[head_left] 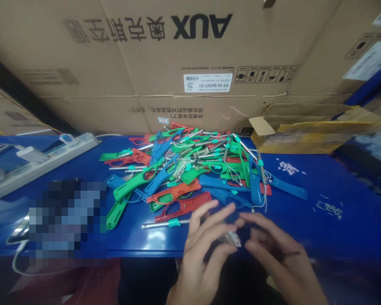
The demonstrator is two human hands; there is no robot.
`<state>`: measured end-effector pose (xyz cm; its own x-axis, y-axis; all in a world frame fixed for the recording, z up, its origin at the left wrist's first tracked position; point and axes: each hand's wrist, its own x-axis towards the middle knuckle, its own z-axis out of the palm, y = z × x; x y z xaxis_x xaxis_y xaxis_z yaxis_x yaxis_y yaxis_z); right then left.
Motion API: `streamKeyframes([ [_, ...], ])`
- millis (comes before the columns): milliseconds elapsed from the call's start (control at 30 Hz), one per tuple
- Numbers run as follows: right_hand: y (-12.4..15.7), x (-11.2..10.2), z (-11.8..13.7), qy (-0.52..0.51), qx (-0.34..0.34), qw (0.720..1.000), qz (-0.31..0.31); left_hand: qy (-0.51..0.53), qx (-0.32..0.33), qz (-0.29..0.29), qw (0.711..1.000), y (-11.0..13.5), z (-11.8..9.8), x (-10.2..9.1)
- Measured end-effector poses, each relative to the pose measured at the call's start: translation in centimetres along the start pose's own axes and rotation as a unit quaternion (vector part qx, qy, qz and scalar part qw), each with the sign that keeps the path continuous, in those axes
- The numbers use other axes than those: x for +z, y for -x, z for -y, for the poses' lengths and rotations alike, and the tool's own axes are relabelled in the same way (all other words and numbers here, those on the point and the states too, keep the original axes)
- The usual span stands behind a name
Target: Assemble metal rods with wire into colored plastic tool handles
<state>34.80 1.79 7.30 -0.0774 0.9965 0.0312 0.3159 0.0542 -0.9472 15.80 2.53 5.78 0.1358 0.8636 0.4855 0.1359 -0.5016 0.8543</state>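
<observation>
Near the table's front edge, my left hand [203, 250] pinches a small clear-and-whitish plastic piece [231, 239] between thumb and fingers. Close by on the right is my right hand [276, 250], its thumb and index finger curved and apart, with nothing visible between them. A metal tube with a teal collar [174, 223] runs behind my left fingers; whether it joins the held piece is hidden. Just beyond my hands is a heap of lighter parts: a red handle shell [190, 204], a green handle shell [136, 182], a blue handle shell [257, 186], metal tubes and thin wires.
A large cardboard box [139, 72] stands behind the blue table [305, 228]. At back right is an open, yellow-taped carton [298, 137]. Small white pieces [288, 167] lie scattered on the right. On the left are a power strip [51, 159] and a pixelated device [66, 220] with a cable.
</observation>
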Motion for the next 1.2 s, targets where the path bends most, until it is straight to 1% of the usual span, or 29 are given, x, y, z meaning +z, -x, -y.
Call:
streamKeyframes([
  [100,0.4,0.9,-0.7,0.015,-0.019,0.999,0.031,0.008,-0.037,-0.015,0.999,0.4,-1.0,0.6],
  [200,0.4,1.4,-0.7,-0.006,-0.039,0.998,0.046,0.018,-0.066,-0.013,0.998,0.6,-1.4,0.7],
  [300,-0.4,1.3,0.2,-0.019,-0.074,0.995,0.063,0.029,-0.067,-0.013,0.997,0.4,-1.2,0.2],
  [433,-1.3,0.5,0.7,0.043,-0.114,0.991,0.059,0.055,-0.041,-0.072,0.995,-0.3,-0.9,-0.7],
  [500,-1.3,0.3,0.4,0.074,-0.132,0.986,0.066,0.046,-0.049,-0.086,0.994,-0.6,-0.9,-0.8],
  [600,-1.0,0.3,-0.5,0.113,-0.174,0.977,0.039,0.056,-0.106,-0.101,0.988,-0.9,-0.8,-0.7],
  [700,-0.9,0.6,-1.2,0.162,-0.239,0.957,-0.003,0.068,-0.154,-0.127,0.978,-0.9,-0.7,-0.2],
  [767,-1.1,0.8,-1.3,0.203,-0.269,0.941,-0.024,0.036,-0.158,-0.145,0.976,-1.0,-0.7,0.2],
  [833,-1.6,0.8,-1.1,0.244,-0.284,0.926,-0.041,-0.006,-0.147,-0.156,0.977,-1.2,-0.6,0.5],
  [900,-2.1,0.6,-0.9,0.277,-0.299,0.912,-0.053,-0.031,-0.139,-0.141,0.980,-1.5,-0.6,0.6],
  [967,-2.6,0.0,-1.0,0.294,-0.311,0.902,-0.061,-0.041,-0.139,-0.107,0.984,-2.0,-0.4,0.1],
  [1067,-3.1,-1.1,-1.6,0.304,-0.295,0.904,-0.064,-0.076,-0.132,-0.050,0.987,-3.1,0.0,-1.5],
  [1133,-3.4,-1.7,-2.1,0.302,-0.277,0.911,-0.052,-0.127,-0.099,0.006,0.987,-4.1,0.3,-2.8],
  [1200,-3.6,-2.2,-2.4,0.290,-0.268,0.918,-0.029,-0.184,-0.065,0.093,0.976,-5.2,0.5,-3.7],
])
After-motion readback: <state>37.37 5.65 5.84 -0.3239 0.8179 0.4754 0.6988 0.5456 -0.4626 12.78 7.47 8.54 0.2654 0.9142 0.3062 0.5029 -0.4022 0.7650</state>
